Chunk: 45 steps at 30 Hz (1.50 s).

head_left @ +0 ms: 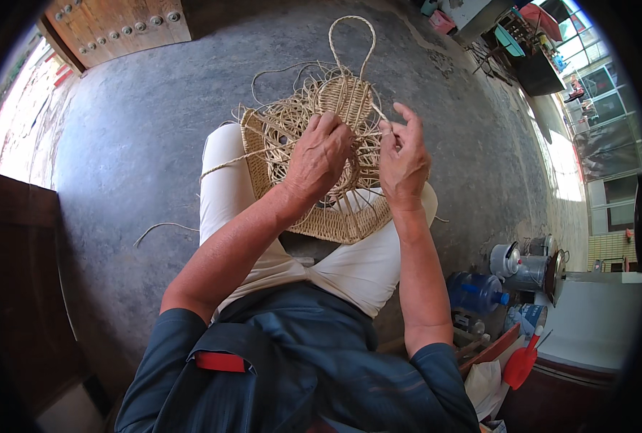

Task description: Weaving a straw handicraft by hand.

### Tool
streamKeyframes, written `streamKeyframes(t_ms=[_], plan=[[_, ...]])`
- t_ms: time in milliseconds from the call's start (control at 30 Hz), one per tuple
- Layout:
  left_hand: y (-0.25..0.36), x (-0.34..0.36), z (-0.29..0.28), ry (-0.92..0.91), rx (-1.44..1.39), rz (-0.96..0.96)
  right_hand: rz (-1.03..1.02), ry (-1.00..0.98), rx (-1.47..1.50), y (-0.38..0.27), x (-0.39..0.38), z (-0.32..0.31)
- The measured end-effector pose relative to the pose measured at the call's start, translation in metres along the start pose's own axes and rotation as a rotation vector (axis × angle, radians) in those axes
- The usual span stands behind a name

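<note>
A half-woven straw piece [335, 225] rests across my lap, its plaited border curving over both thighs. Loose straw cords [303, 108] tangle in its middle, and a small woven panel [344, 97] rises at the far side, with a cord loop [353, 19] standing out beyond it. My left hand [319, 155] is closed over the weave, gripping straw cord; its fingertips are mostly hidden. To its right, my right hand [405, 155] pinches a straw cord between thumb and finger, other fingers raised. One twisted cord [227, 167] trails left over my knee.
The grey concrete floor [133, 144] surrounds me. A studded wooden door [119, 29] stands at the far left, dark wooden furniture [18, 267] at the near left. On the right are a blue water jug [474, 291], a metal kettle [505, 260] and a red plastic scoop-like thing [519, 366].
</note>
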<state>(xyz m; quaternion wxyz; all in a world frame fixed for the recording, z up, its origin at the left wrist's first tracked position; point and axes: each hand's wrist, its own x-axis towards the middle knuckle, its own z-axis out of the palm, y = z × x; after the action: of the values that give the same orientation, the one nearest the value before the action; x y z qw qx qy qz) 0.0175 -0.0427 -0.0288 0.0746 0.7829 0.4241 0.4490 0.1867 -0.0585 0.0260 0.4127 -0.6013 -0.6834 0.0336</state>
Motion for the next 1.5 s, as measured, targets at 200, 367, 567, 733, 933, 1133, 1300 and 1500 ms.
streamKeyframes(t_ms=[200, 367, 567, 733, 933, 1133, 1300, 1500], plan=[[0.005, 0.007, -0.001, -0.013, 0.028, 0.121, 0.474, -0.052, 1.164, 0.031, -0.015, -0.034], [-0.005, 0.012, 0.011, -0.215, 0.062, 0.150, 0.644, 0.205, 1.289, 0.125, -0.018, -0.116], [0.003, 0.022, 0.011, -0.258, -0.028, 0.110, 0.849, 0.730, 1.047, 0.413, -0.096, -0.352], [0.007, 0.022, 0.009, -0.214, -0.061, 0.018, 1.096, 0.752, 0.204, 0.474, -0.148, -0.439], [0.007, 0.025, 0.011, -0.233, -0.006, -0.036, 0.478, 0.298, 0.048, 0.355, -0.100, -0.222], [0.017, 0.031, 0.014, -0.129, -0.123, -0.081, -0.041, -0.147, -0.138, 0.060, -0.013, -0.072], [0.020, 0.030, 0.020, -0.091, -0.059, -0.077, -0.262, -0.149, -0.202, 0.058, -0.001, -0.009], [0.021, 0.034, 0.023, -0.088, -0.005, -0.080, -0.160, -0.210, -0.110, 0.064, 0.008, -0.021]])
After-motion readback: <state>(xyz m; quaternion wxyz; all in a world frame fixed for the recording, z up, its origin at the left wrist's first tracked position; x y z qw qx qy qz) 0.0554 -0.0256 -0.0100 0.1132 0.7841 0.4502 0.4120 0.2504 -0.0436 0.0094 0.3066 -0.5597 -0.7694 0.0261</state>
